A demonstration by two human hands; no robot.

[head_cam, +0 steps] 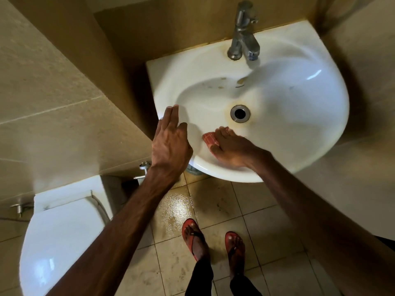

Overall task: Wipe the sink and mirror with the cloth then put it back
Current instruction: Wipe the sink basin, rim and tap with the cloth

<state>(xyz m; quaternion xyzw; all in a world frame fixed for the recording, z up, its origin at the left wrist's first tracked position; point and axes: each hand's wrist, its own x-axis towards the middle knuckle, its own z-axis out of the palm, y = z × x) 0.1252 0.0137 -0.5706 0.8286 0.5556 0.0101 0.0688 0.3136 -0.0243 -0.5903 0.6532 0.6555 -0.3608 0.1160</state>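
A white sink (299, 116) juts from the tan tiled wall, with a steel drain (240, 113) in its bowl and yellowish stains around it. A small red striped cloth (209, 139) lies on the bowl's near left slope. My right hand (233, 149) lies over the cloth with straight fingers pressing it against the basin; most of the cloth is hidden under the palm. My left hand (171, 142) hovers over the sink's left rim, fingers straight and relaxed, holding nothing. The mirror is out of view.
A chrome tap (243, 33) stands at the back of the sink. A white toilet (62, 229) with its lid down sits at the lower left. The tiled floor (256, 210) below shows a wet patch, and my feet wear red sandals (213, 238).
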